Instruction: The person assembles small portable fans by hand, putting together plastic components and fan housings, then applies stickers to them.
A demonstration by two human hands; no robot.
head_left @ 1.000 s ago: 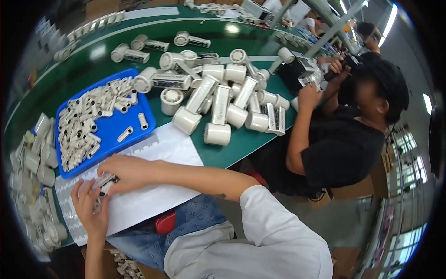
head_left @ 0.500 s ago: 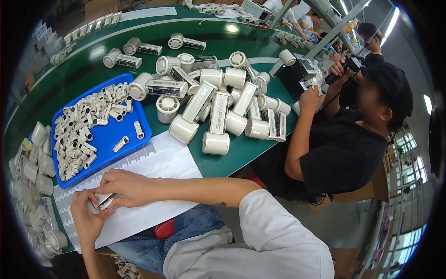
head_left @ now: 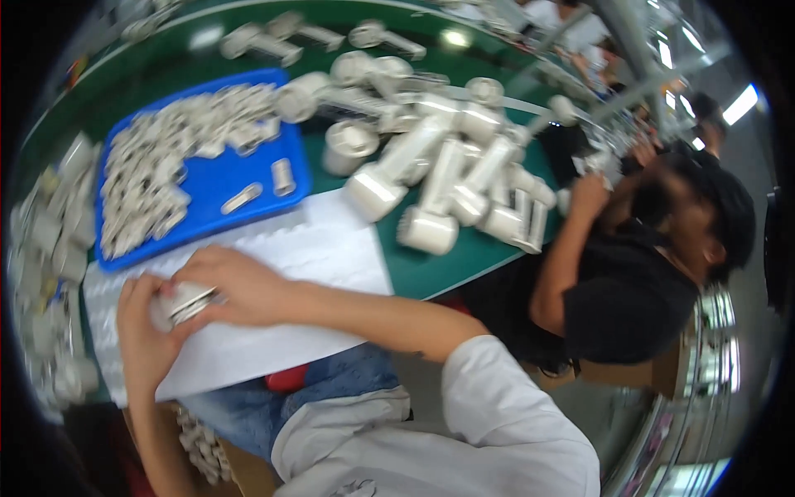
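Between my two hands is a white plastic piece (head_left: 184,303) with a dark, shiny edge; blur hides its exact kind. My left hand (head_left: 147,331) is closed around its left side, thumb beneath. My right hand (head_left: 236,286) grips it from the right, fingers curled over the top. Both hands are above a white paper sheet (head_left: 331,253) on the green table. Just beyond them stands a blue tray (head_left: 214,184), heaped with small white plastic parts (head_left: 147,178). Two such parts lie apart in its near right corner.
Many white units with round heads and rectangular handles (head_left: 432,230) are piled right of the tray. More white housings (head_left: 74,273) crowd the left edge. A co-worker in black (head_left: 629,282) sits to the right, handling something white. An open carton (head_left: 248,464) holds parts below the table.
The whole view has shifted and blurred, so the tray and pile appear higher and farther right. Both hands still hold the white piece, with little change in grip.
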